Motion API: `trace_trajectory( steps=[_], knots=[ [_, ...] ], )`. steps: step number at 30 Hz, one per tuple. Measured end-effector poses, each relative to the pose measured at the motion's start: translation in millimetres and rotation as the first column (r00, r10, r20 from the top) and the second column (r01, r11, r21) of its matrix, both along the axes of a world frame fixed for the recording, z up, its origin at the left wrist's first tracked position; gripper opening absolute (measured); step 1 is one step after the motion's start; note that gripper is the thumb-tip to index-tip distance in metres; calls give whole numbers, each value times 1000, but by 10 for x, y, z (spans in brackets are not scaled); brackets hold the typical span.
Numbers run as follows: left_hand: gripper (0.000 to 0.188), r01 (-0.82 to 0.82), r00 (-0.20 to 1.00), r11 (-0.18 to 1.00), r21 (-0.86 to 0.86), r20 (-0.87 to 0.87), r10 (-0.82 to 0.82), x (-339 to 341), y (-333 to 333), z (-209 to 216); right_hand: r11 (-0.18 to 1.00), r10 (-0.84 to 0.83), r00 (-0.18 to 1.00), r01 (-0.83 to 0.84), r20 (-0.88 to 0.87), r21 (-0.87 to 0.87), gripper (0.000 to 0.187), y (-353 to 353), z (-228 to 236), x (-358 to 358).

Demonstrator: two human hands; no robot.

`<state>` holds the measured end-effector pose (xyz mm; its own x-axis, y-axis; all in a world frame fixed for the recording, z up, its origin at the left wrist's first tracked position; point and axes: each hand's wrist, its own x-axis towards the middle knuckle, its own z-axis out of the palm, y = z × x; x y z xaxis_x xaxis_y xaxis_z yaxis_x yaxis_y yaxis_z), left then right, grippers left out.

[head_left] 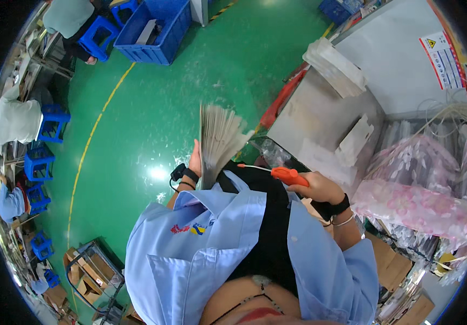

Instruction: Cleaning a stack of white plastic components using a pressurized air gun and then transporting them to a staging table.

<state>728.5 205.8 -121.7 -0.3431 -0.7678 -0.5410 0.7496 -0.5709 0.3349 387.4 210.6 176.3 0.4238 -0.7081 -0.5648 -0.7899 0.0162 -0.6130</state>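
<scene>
My left hand (pixel 194 161) is closed round the outer side of a thick stack of greyish-white sheets (pixel 216 142), held upright in front of my body. The sheets fan apart at their upper right; their lower end is close to my shirt. In my right hand (pixel 322 188) is an orange-handled screwdriver (pixel 289 176), its thin shaft pointing left toward the foot of the stack. The shaft ends in a small orange-red tip, apart from the sheets as far as I can tell. Most fingers of my left hand are hidden behind the stack.
On my right stands a metal work surface (pixel 312 116) with pale folded pieces (pixel 355 140) on it. Flower-patterned plastic film (pixel 417 200) lies nearer. A blue crate (pixel 155 32) is on the green floor, far left. People sit on blue stools (pixel 53 123) along the left; a cart (pixel 95 276) holds cartons.
</scene>
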Motion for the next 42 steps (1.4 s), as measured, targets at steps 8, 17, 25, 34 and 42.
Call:
trace_trajectory(
  steps=[8,17,25,34,42],
  knots=[
    [75,49,991,999,-4,-126,-49,-5,-22,-27,988,-39,999,41,-17,149,45,-11,31,-33],
    [72,151,988,988,-37,-2,-151,-4,-147,-26,987,-117,990,107,79,123,38,-135,29,-58],
    [76,157,980,983,-98,-107,-167,-36,-93,-174,991,-134,987,135,88,-6,35,-118,2,-123],
    [77,219,975,948,-233,80,-206,-10,-127,-353,990,-142,983,141,116,13,33,-157,53,-88],
    [74,210,857,975,66,468,-216,-40,-129,-258,983,-100,978,126,181,-136,33,-206,-9,-92]
  ],
)
